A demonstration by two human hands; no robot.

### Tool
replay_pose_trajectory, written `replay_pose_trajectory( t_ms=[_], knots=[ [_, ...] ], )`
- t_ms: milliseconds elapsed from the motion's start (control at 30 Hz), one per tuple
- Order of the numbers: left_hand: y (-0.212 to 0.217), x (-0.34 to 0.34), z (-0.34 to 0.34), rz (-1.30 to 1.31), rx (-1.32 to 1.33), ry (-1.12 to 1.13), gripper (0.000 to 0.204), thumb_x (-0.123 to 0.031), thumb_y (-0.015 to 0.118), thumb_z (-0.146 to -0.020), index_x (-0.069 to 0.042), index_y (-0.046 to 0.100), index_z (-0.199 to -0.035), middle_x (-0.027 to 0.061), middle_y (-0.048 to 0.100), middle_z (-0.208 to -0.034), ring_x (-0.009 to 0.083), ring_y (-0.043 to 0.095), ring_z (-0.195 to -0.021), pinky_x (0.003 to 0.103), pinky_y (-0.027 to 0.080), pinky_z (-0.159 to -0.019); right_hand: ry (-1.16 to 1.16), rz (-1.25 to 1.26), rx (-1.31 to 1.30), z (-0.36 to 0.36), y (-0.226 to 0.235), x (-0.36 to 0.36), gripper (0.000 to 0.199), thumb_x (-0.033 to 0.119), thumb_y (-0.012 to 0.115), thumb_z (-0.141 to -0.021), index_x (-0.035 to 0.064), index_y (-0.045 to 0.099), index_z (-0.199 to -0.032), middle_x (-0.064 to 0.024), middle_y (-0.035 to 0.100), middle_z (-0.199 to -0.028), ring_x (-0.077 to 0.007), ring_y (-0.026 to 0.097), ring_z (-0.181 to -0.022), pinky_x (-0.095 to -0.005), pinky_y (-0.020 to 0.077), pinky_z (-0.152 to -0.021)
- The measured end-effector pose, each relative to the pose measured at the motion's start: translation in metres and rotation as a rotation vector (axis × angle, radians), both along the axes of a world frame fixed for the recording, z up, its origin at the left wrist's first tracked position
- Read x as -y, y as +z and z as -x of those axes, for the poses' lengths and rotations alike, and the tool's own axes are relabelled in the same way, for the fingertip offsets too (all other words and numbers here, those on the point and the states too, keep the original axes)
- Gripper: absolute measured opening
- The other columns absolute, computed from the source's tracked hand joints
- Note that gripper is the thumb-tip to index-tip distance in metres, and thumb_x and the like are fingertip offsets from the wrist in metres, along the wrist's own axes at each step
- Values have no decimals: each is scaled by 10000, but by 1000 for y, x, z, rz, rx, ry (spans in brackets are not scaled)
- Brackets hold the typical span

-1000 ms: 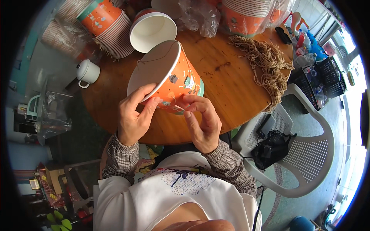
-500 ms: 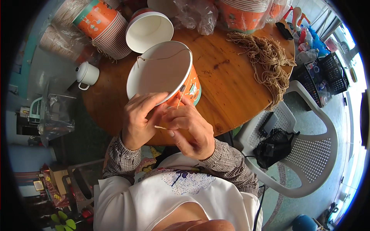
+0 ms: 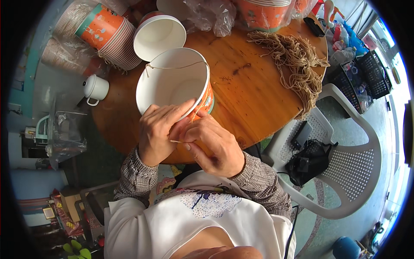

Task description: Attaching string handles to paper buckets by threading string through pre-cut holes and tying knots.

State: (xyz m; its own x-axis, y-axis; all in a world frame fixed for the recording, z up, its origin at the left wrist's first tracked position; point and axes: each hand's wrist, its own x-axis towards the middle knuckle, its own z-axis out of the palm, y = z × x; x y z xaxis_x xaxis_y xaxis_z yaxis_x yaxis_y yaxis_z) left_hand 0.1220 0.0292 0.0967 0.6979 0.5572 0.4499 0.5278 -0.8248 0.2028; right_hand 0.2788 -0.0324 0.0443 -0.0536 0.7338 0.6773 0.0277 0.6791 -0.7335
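A large paper bucket (image 3: 172, 82), white inside and orange with a green base outside, tilts toward me at the near part of the table. Thin tan twine (image 3: 177, 67) hangs across its mouth, and another length runs down its right outer side to my fingers. At the near rim my left hand (image 3: 160, 131) grips the bucket, its fingertips against the outer wall. Close beside it, my right hand (image 3: 215, 146) is closed in a pinch on the twine, whose short end pokes out between the two hands. Part of the fingertips is hidden behind the knuckles.
The round wooden table (image 3: 241, 95) bears a heap of loose twine (image 3: 297, 64) at right. Behind stand another paper bucket (image 3: 159, 36), stacked orange buckets (image 3: 113, 36) and clear plastic bags (image 3: 215, 17). A white enamel mug (image 3: 96, 88) is at left, a plastic chair (image 3: 349, 172) at right.
The bucket has tipped slightly and shifted a little left, showing more of its inside. Both hands stay by the near rim, with the right hand's pinch on the twine kept.
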Motion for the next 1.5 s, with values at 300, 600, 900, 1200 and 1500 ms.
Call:
replay_pose_trajectory(
  t_ms=[300, 600, 900, 1200, 1500],
  knots=[
    [-4, -11, -3, 75, 15, 86, 162, -58, 688, -779, -59, 636, -933, 59, 645, -788, 259, 607, -690, 345, 412, -628, 42, 225, -435, -6, -35, -14, 61, 19, 590, -870, 3, 556, -917, -90, 617, -902, -186, 604, -866, -289, 474, -801],
    [-10, -8, -16, 83, 94, 182, 181, -73, 742, -757, -60, 597, -865, 45, 654, -791, 256, 603, -670, 361, 471, -611, -84, 398, -661, -1, -49, -26, 72, 35, 588, -914, -21, 551, -941, -76, 613, -995, -122, 594, -940, -275, 490, -891],
    [-12, -7, -16, 173, 181, 131, 300, -26, 767, -730, -45, 566, -952, 77, 669, -900, 234, 652, -764, 333, 526, -646, -135, 389, -581, -2, -48, -32, 73, 26, 607, -895, -17, 557, -926, -83, 603, -972, -145, 614, -915, -287, 519, -848],
    [-6, -11, -9, 146, 186, -33, 61, -17, 607, -869, -2, 585, -924, 148, 659, -1030, 275, 650, -862, 309, 539, -712, -193, 376, -532, 1, -42, -36, 72, 19, 617, -881, -19, 564, -912, -86, 602, -943, -157, 629, -863, -277, 527, -799],
    [6, -2, -19, 388, 266, 98, 216, 5, 552, -901, 21, 602, -1111, 146, 643, -1056, 242, 652, -895, 303, 530, -729, -260, 388, -433, -1, -34, -40, 83, 27, 640, -858, -15, 581, -898, -88, 582, -884, -167, 625, -781, -280, 512, -711]
  ],
)
